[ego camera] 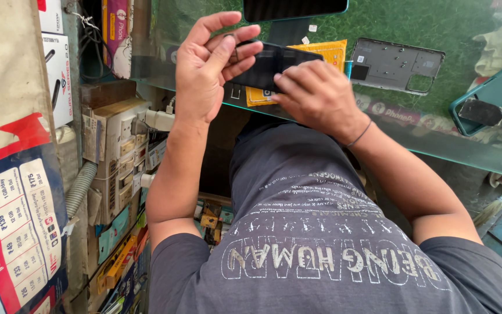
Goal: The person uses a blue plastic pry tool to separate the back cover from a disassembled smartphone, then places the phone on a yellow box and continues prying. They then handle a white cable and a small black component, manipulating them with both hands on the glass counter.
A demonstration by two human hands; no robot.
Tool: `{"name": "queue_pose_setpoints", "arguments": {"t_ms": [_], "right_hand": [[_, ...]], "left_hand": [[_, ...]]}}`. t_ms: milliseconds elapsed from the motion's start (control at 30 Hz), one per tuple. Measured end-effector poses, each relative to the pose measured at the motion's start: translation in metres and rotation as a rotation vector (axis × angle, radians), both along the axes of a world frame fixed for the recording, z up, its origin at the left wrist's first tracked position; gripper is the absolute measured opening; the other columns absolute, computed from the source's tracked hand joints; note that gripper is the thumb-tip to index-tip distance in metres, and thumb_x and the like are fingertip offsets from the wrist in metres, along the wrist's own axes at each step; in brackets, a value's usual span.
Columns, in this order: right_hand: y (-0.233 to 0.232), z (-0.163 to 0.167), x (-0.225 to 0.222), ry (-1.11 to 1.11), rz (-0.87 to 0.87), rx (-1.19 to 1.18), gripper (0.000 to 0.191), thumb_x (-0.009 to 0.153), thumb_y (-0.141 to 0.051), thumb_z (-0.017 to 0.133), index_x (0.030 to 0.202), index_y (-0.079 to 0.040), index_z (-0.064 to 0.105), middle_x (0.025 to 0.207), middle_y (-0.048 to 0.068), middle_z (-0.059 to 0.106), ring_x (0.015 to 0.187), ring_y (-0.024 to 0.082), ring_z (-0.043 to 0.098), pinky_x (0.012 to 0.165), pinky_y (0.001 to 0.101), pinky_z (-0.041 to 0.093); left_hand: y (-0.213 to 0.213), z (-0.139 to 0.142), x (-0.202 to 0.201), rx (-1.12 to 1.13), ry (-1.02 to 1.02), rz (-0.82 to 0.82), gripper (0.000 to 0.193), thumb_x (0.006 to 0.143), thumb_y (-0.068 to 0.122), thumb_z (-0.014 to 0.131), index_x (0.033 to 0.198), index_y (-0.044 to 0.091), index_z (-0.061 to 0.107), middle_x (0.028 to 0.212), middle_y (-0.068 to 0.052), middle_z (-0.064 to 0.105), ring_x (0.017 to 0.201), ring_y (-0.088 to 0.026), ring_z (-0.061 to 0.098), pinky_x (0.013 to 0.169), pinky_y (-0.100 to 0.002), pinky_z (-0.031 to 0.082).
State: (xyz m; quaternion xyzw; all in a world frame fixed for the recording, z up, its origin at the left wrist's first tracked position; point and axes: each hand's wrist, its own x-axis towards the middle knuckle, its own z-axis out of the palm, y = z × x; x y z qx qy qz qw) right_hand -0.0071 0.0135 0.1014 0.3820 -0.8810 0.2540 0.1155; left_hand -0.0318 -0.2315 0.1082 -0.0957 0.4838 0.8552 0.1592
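A flat black glossy smartphone point(274, 63) is held just above the near edge of a glass counter top point(437, 145) laid over green artificial turf point(413, 23). The left hand point(207, 70) pinches the phone's left end — thumb and forefinger closed on it, the other fingers loosely fanned. The right hand point(321, 96) covers its near side, fingers curled and pressed together on it. Just beyond lies a yellow paper packet point(329, 52); to the right, a grey plastic phone back frame point(399, 64) and a teal phone case point(495, 96).
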Motion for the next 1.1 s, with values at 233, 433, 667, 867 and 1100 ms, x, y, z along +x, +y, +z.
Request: {"name": "queue_pose_setpoints", "arguments": {"t_ms": [233,433,667,867,1100], "right_hand": [[0.029,-0.017,-0.038,-0.164,-0.282,-0.003,0.008,0.096,-0.008,0.082,0.098,-0.006,0.074,0.096,0.007,0.065,0.094,0.028,0.066,0.081,0.0397,0.054],[0.021,-0.027,-0.053,-0.294,-0.337,0.050,0.008,0.088,-0.011,0.084,0.090,-0.006,0.078,0.091,0.010,0.067,0.082,0.029,0.068,0.073,0.0424,0.054],[0.017,-0.025,-0.067,-0.347,-0.270,0.135,0.003,0.082,-0.008,0.079,0.083,-0.005,0.078,0.082,0.015,0.071,0.074,0.033,0.070,0.073,0.0424,0.058],[0.012,-0.031,-0.076,-0.378,-0.276,0.190,0.007,0.077,-0.007,0.075,0.082,-0.007,0.080,0.075,0.016,0.069,0.069,0.034,0.069,0.071,0.0419,0.059],[0.017,-0.022,-0.074,-0.443,-0.250,0.087,0.005,0.078,-0.007,0.080,0.082,-0.005,0.078,0.079,0.014,0.070,0.073,0.032,0.070,0.071,0.0423,0.058]], "left_hand": [[0.019,-0.006,-0.002,-0.113,0.067,-0.027,0.014,0.114,0.010,0.055,0.126,0.004,0.060,0.114,-0.021,0.078,0.080,-0.019,0.076,0.069,-0.030,0.064],[0.031,-0.006,0.000,-0.087,0.085,-0.048,0.026,0.115,0.009,0.049,0.140,0.006,0.055,0.119,-0.021,0.076,0.095,-0.021,0.079,0.087,-0.033,0.067],[0.035,0.005,0.001,-0.015,0.093,-0.074,0.031,0.115,0.004,0.043,0.146,0.006,0.048,0.131,-0.022,0.072,0.114,-0.027,0.077,0.101,-0.036,0.065],[0.038,0.019,0.007,-0.031,0.068,-0.083,0.034,0.114,0.005,0.045,0.147,0.008,0.048,0.127,-0.021,0.074,0.110,-0.026,0.078,0.095,-0.034,0.065],[0.039,0.026,0.014,-0.004,0.093,-0.078,0.032,0.115,0.006,0.051,0.147,0.005,0.051,0.128,-0.020,0.075,0.107,-0.025,0.079,0.093,-0.034,0.064]]}}
